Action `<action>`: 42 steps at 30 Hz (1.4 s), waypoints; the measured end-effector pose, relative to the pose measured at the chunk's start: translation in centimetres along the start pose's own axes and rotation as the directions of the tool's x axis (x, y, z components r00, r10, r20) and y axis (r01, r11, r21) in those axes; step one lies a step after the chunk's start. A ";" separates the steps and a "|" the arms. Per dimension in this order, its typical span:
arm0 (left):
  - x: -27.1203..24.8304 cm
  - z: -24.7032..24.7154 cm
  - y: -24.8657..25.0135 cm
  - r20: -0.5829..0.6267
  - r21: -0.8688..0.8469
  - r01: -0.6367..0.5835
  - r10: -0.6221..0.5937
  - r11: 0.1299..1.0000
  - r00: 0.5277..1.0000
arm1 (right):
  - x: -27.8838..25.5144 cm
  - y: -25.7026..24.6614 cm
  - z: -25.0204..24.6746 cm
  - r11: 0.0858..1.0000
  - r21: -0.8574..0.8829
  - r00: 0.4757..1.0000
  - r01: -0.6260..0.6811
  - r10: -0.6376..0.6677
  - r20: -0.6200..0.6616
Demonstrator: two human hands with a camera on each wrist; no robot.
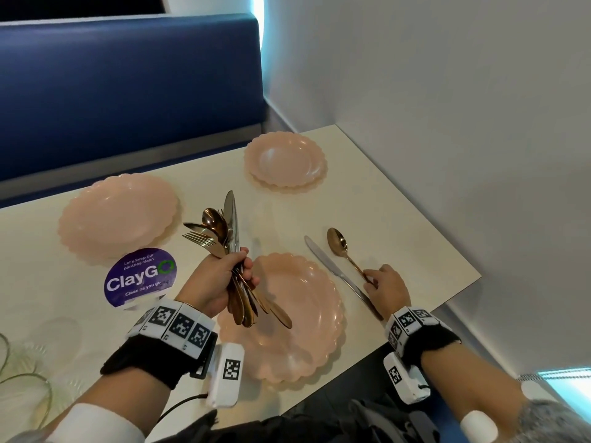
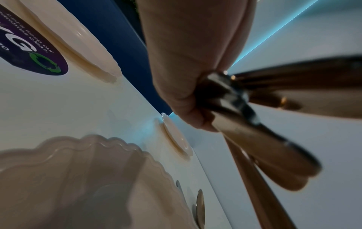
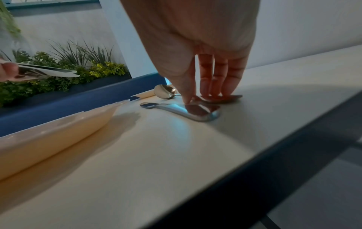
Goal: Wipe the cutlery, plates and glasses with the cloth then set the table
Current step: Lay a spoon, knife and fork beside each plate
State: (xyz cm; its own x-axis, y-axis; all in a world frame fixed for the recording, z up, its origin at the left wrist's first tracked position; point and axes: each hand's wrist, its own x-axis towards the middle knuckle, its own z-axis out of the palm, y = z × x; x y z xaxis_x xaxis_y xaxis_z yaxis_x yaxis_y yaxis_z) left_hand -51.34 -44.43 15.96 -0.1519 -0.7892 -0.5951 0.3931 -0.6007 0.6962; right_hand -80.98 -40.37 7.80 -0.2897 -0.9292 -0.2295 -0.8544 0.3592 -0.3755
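Observation:
My left hand (image 1: 241, 266) grips a bundle of cutlery (image 1: 224, 228), gold spoons and forks with silver knives, upright above the near pink plate (image 1: 307, 314). From the left wrist view the handles (image 2: 264, 147) fan out below my left hand (image 2: 186, 77). Right of that plate a silver knife (image 1: 332, 270) lies on the table. Beside it lies a gold spoon (image 1: 339, 241), bowl pointing away. My right hand (image 1: 372, 278) pinches the end of the spoon's handle against the table. The right wrist view shows its fingertips (image 3: 215, 93) on the handle, next to the knife (image 3: 194, 112).
A pink plate (image 1: 118, 215) sits at the far left and a stack of two (image 1: 284, 161) at the far right. A purple sticker (image 1: 140, 276) is on the table. Clear glassware (image 1: 32, 353) stands at the left edge. The table edge (image 1: 460, 286) runs close to my right hand; a blue bench (image 1: 128, 91) lies beyond.

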 end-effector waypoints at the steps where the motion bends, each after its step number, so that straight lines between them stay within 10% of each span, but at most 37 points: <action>1: -0.1 0.0 0.1 0.000 0.000 0.000 0.000 1.000 1.000 | -0.1 -0.3 -0.3 1.000 -0.004 1.000 -0.005 0.005 0.000; 8: -1.0 -0.3 1.0 0.080 -0.120 0.075 -0.066 0.990 0.995 | -0.9 -10.3 -4.3 0.899 0.133 0.902 0.417 -0.390 -0.187; 15: -3.5 -3.0 3.3 -0.029 -0.169 -0.050 0.046 0.984 0.999 | -8.9 -22.3 -4.3 0.675 0.292 0.673 0.678 -0.729 0.125; 24: -9.0 -11.8 7.4 -0.016 0.021 -0.196 0.197 0.980 0.980 | -16.2 -30.1 1.1 0.782 0.140 0.778 0.607 -0.621 0.099; 31: -12.7 -16.1 8.9 0.054 0.089 -0.172 0.168 0.981 0.984 | -20.7 -34.0 2.9 0.784 0.364 0.864 0.503 -0.440 -0.245; 35: -13.4 -16.8 8.9 0.071 0.111 -0.155 0.147 0.982 0.987 | -20.8 -34.2 2.4 0.759 0.510 0.912 0.404 -0.376 -0.163; 42: -13.9 -17.0 9.4 0.003 0.003 -0.189 0.189 0.982 0.982 | -21.7 -34.2 4.0 0.724 0.411 0.832 0.555 -0.493 -0.255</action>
State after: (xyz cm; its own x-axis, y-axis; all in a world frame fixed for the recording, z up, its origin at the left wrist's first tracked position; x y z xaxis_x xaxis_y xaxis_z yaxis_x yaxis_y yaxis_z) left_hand -30.15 -36.98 23.98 -0.0779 -0.8888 -0.4517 0.4124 -0.4412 0.7970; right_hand -43.78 -32.17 22.01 0.0698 -0.9722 0.2235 -0.6017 -0.2197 -0.7679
